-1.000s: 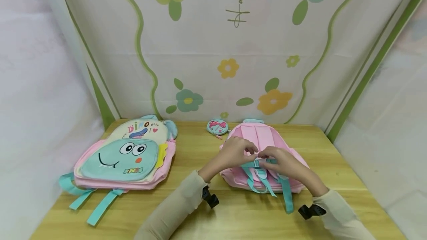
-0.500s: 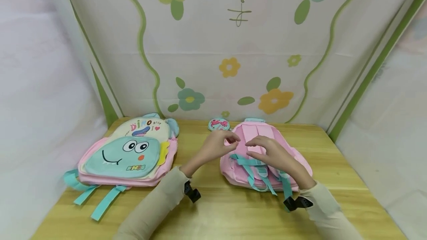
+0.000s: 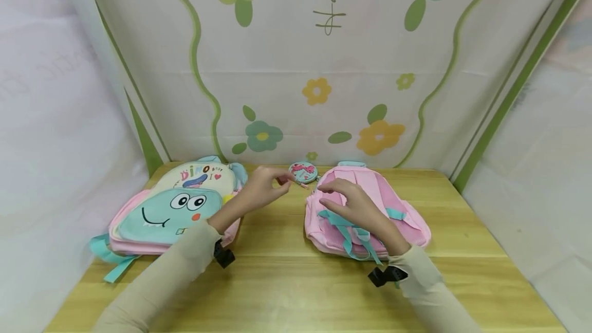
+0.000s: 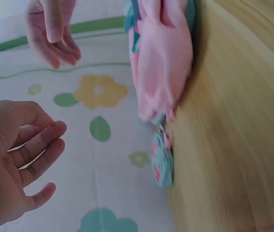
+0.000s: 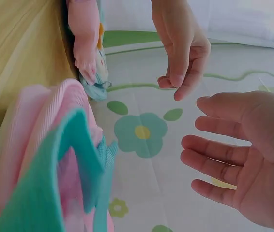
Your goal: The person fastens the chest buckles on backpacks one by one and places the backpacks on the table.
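Observation:
Strap side up, a pink backpack (image 3: pixel 319 227) lies on the right part of the table, with teal straps (image 3: pixel 341 220) across it. My right hand (image 3: pixel 353 202) hovers over this backpack, fingers loosely bent and holding nothing. Between the two bags my left hand (image 3: pixel 263 189) hangs in the air, also with nothing in its loosely curved fingers. A second backpack (image 3: pixel 171 215), with a teal dinosaur face, lies front up at the left, partly behind my left forearm. A small round teal pouch (image 3: pixel 303 172) sits beside the pink backpack's top.
The wooden table (image 3: pixel 287 281) runs under both bags. Behind it rises a white cloth backdrop (image 3: pixel 277 55) printed with flowers, and white cloth also hangs along both sides. A black wrist camera (image 3: pixel 387 275) is strapped to my right sleeve.
Both hands have come away from the teal straps on the pink backpack. My left hand has travelled left toward the dinosaur backpack; the right has shifted left and slightly up.

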A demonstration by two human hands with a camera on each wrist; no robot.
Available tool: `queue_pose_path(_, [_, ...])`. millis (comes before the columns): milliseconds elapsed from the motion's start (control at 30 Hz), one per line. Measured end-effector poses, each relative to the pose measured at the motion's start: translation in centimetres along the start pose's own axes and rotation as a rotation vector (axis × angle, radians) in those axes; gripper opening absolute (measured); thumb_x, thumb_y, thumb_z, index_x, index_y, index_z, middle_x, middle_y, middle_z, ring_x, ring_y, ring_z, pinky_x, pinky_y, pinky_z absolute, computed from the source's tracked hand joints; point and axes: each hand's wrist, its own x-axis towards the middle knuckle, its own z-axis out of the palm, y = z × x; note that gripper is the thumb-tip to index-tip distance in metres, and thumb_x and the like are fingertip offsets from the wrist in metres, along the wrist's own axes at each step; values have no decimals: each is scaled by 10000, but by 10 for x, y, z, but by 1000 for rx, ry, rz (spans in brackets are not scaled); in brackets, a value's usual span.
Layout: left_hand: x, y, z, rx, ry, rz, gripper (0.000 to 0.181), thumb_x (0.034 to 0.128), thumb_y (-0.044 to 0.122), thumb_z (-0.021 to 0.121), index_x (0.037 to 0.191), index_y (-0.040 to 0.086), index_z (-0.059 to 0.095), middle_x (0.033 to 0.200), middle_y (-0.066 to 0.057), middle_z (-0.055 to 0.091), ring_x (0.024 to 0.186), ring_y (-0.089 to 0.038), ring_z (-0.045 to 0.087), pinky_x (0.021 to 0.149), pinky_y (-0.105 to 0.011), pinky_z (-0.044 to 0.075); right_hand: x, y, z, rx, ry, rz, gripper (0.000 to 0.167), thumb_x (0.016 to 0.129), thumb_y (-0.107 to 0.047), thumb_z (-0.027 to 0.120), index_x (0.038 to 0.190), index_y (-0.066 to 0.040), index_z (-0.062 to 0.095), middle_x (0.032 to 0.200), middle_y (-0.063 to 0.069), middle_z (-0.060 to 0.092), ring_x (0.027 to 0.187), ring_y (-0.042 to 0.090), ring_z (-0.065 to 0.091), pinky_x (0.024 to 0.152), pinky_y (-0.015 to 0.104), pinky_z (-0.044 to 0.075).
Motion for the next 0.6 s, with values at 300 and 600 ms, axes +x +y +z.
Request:
queue_pose_path(300, [-30,-44,-41,61,-99,-59,186,910,99,714,1087,77,766,937,-39,767,875,-224,723,795,-416,592,20,-13,31,59,18,37,304,940,-152,732,1231,-66,719,1149,78,739,1070,291,680,929,480,559])
queue_pose_path(600, [-59,-85,-95,113,-223,-182,269,918,136,739,1177,66,731,968,-39,747,944,-261,694,842,-483,563,38,-30,67,68,-13,45,338,957,-184,710,1271,-60,692,1227,88,717,1091,238,668,938,428,565])
